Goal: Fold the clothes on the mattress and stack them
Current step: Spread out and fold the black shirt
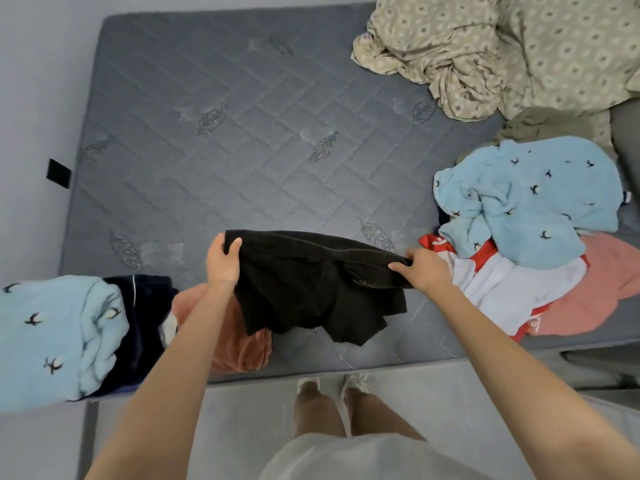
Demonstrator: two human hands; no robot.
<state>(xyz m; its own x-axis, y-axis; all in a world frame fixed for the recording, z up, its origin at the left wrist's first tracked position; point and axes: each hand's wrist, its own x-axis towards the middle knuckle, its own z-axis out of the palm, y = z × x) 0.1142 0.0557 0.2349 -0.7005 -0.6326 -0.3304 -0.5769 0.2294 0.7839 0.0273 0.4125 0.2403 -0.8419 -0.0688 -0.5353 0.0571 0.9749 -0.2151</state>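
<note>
A pair of black shorts hangs above the near edge of the grey mattress. My left hand grips one end of its waistband and my right hand pinches the other end. At the left lie folded clothes: a light blue bird-print piece, a navy piece and a rust-orange piece. At the right is a loose heap with a light blue bird-print top, a red-and-white garment and a pink garment.
A crumpled beige patterned sheet covers the far right corner of the mattress, with an olive cloth below it. The wall runs along the left. My feet stand on the grey floor at the mattress edge.
</note>
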